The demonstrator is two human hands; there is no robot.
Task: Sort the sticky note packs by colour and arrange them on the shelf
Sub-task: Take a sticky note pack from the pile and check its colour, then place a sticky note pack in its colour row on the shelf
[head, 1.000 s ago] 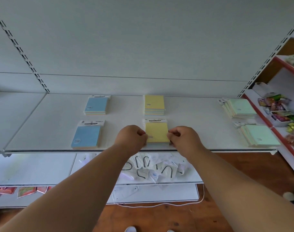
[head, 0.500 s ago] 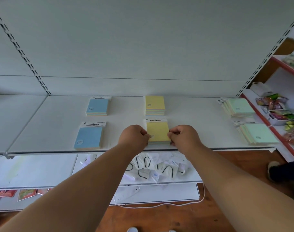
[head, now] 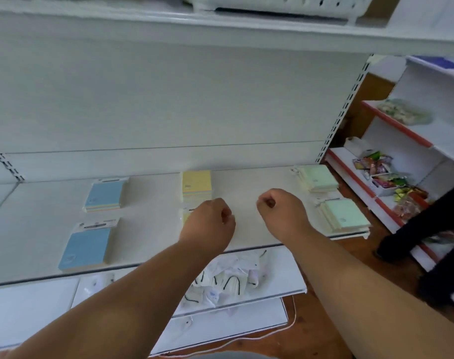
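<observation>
Sticky note packs lie in colour columns on the white shelf (head: 249, 182). Two blue packs sit at the left, one at the back (head: 104, 194) and one at the front (head: 87, 247). A yellow pack (head: 196, 183) lies at the back centre. The front yellow pack (head: 185, 216) shows only a sliver beside my left hand (head: 207, 224), which hovers over it with curled fingers. My right hand (head: 280, 213) is a loose fist over bare shelf, holding nothing. Green stacks lie at the right, back (head: 317, 177) and front (head: 343, 215).
Below, a lower shelf holds white packets with black cords (head: 225, 278). A red-edged shelf unit with snack packets (head: 386, 174) stands at the right, with a person's dark leg (head: 427, 229) in front of it. An upper shelf carries a white basket (head: 272, 3).
Both hands have let go of the front yellow pack. My right hand has moved right, away from it, while my left hand now covers it. The view has tilted up.
</observation>
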